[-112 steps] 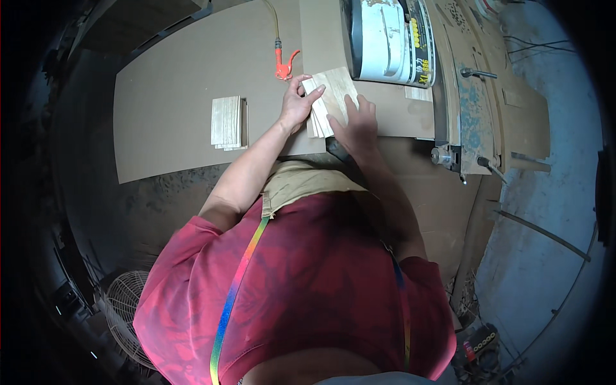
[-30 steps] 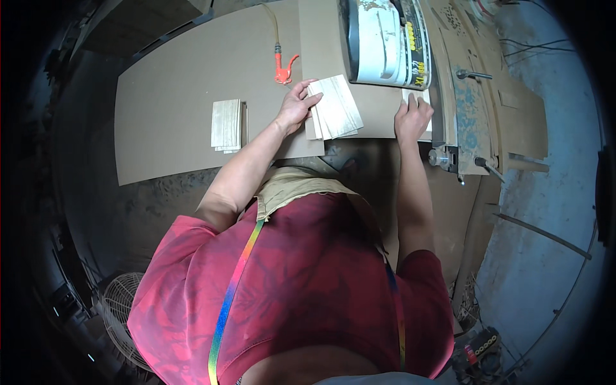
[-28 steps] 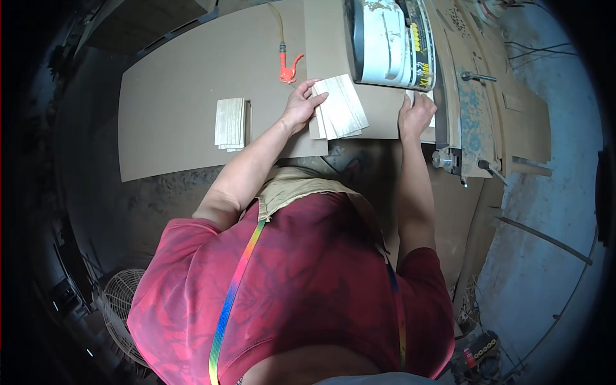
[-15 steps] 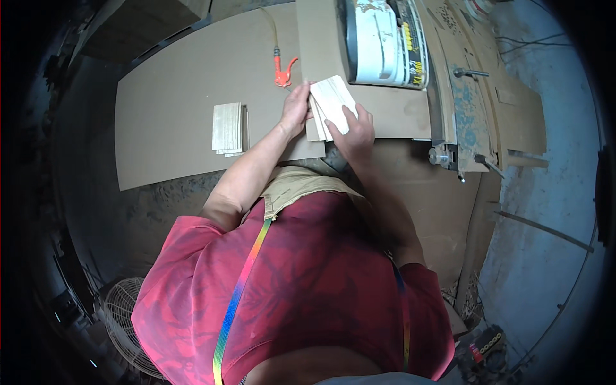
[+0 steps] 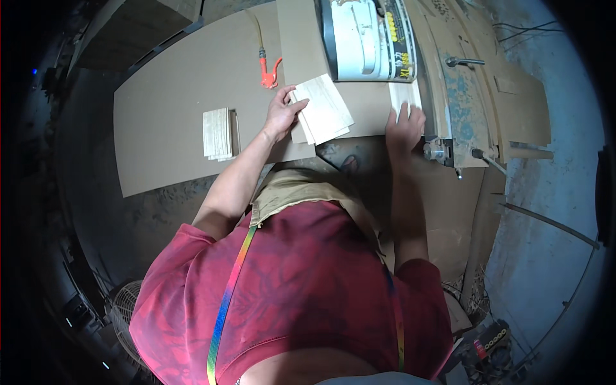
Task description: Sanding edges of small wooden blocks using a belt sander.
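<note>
My left hand (image 5: pixel 282 114) is closed on a fanned stack of thin, pale wooden boards (image 5: pixel 325 112), held over the brown sheet near its front edge, with the thumb on top. To the right, my right hand (image 5: pixel 405 131) has its fingers on a single wooden board (image 5: pixel 404 95), which lies beside the lower end of a white container (image 5: pixel 369 42) with a dark label. The fingers partly cover that board. Left of my left hand, another small stack of wooden boards (image 5: pixel 217 133) lies on the table sheet (image 5: pixel 160 122).
An air blow gun (image 5: pixel 269 76) with a red body lies beyond my left hand, its hose (image 5: pixel 256 29) running to the back. At the right stands a worn blue machine part (image 5: pixel 463 96) with protruding levers (image 5: pixel 465 61). A wire fan guard (image 5: pixel 125 317) is at lower left.
My right hand has left the stack in my left hand and moved right, to a single board beside the white container. The held boards now show more fully, and the view has shifted slightly.
</note>
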Motion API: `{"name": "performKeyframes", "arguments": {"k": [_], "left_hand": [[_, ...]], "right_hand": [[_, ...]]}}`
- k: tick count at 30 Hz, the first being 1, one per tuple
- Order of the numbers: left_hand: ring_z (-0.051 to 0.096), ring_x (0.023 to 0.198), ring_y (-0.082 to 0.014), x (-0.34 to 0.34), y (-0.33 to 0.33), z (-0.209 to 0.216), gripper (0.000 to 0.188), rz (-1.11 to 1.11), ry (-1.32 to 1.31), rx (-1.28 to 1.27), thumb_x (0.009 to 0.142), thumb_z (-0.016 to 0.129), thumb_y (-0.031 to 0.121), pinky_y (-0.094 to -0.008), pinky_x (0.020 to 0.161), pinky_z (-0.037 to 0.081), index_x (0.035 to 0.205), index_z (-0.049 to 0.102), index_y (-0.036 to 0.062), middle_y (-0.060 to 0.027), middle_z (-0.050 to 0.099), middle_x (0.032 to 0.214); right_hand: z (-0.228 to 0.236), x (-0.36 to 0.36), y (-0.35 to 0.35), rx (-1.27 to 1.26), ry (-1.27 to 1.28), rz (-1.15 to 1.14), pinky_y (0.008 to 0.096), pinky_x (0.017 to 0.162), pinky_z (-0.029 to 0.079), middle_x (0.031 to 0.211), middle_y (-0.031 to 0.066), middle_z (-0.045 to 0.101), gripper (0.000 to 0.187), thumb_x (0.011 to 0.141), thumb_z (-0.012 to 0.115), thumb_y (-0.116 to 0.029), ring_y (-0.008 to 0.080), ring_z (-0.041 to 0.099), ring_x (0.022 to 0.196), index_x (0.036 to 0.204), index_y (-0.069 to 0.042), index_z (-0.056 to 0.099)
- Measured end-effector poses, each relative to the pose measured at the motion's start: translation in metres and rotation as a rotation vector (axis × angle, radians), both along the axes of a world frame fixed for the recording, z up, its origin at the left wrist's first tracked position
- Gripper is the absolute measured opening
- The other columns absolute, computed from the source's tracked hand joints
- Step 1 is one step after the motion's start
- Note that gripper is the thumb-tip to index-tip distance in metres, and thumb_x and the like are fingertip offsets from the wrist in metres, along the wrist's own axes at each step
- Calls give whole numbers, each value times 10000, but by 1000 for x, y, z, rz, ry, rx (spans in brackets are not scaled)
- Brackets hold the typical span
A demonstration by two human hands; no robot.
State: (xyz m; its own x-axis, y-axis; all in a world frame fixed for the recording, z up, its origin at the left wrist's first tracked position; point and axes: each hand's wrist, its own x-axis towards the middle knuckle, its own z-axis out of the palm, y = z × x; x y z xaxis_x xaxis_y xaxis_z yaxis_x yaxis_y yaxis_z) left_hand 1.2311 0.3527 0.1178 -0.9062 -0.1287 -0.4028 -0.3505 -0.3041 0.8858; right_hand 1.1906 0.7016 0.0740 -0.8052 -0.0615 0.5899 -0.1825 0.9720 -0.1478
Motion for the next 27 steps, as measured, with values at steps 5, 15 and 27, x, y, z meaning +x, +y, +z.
{"name": "performKeyframes", "arguments": {"k": [5,15,27], "left_hand": [[722,993,-163,13,14,-7,607,50,-45,-104,1016,709,-48,-200,699,601,1578,494,38,-168,672,1399],[723,948,-169,11,-2,3,636,42,14,66,1014,740,-13,-233,692,625,1596,490,42,-162,693,1354],[714,924,-154,2,-5,6,546,-124,-21,-35,983,761,-43,-224,682,605,1492,578,28,-148,716,1263]], "right_hand": [[16,-29,-42,-89,-79,-19,506,1029,549,1265,220,682,479,905,838,-230,412,626,1218,1307,10,739],[45,81,-122,-291,-259,427,493,929,575,1390,236,612,616,802,897,-285,433,614,1163,1340,-45,718],[-11,12,11,86,-19,-13,513,971,563,1293,249,668,457,883,825,-233,446,617,1173,1280,-19,751]]}}
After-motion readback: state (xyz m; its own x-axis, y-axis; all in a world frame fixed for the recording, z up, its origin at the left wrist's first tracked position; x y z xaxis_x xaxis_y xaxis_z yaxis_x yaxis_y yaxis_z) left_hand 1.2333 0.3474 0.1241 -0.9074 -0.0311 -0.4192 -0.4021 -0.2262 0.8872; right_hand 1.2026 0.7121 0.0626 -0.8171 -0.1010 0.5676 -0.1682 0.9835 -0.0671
